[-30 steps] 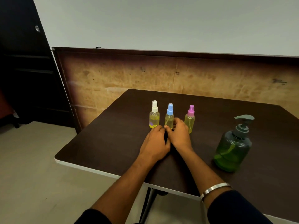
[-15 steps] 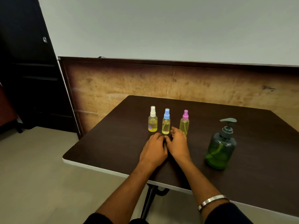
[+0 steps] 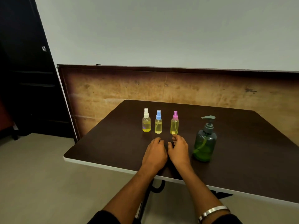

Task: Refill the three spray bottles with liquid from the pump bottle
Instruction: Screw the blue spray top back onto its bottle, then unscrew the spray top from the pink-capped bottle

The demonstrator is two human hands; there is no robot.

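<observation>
- Our left hand (image 3: 154, 153) and right hand (image 3: 178, 150) have drawn back from the blue-capped spray bottle (image 3: 158, 122) and now rest on the dark table (image 3: 113, 143), fingers loosely curled, holding nothing.
- The white-capped spray bottle (image 3: 146, 121), the blue one and the pink-capped spray bottle (image 3: 174, 123) stand upright in a row, capped, each holding yellow liquid.
- The green pump bottle (image 3: 205, 141) stands to our right, untouched.
- We judge that the hands have let go without starting or after finishing; which one, we cannot tell.
</observation>
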